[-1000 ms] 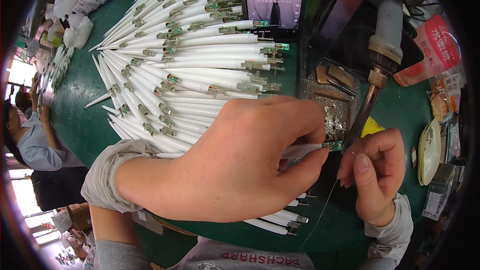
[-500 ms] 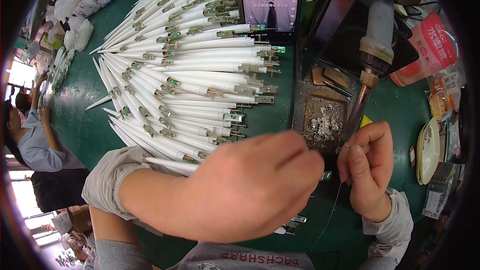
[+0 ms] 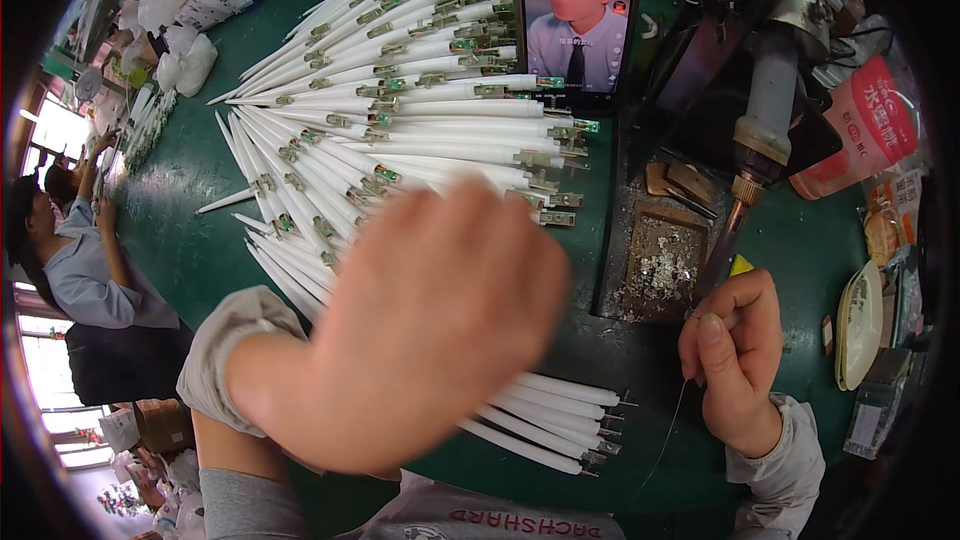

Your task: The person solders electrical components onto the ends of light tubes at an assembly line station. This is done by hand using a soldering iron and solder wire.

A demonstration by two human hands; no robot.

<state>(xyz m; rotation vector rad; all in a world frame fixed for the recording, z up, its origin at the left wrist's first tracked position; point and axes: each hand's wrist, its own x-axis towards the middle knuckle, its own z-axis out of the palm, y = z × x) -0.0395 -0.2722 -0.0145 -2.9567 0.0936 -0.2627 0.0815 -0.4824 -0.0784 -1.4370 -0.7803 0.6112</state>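
Observation:
My left hand (image 3: 450,330) is a motion blur above the near edge of a big fan of white tapered pen-like tubes (image 3: 465,108). Small green circuit boards stick out of the tubes' ends. What its fingers do, and anything in them, is hidden. Pinched in my right hand (image 3: 738,355) is a thin solder wire (image 3: 676,415), whose tail hangs down towards me. This hand is beside the tip of a soldering iron (image 3: 768,105), which slants down from a stand. Between my hands and nearer to me lies a small group of the same white tubes (image 3: 545,420).
A tray with solder scraps (image 3: 632,295) sits left of the iron. Behind it stands a phone (image 3: 558,45) playing a video. To the right are a pink bag (image 3: 860,125) and a pale dish (image 3: 858,325). Another person (image 3: 85,250) works at far left.
My left hand has moved left, away from the iron, and the white tube seen in it earlier no longer shows. My right hand keeps its pinch by the tip. The view has shifted slightly.

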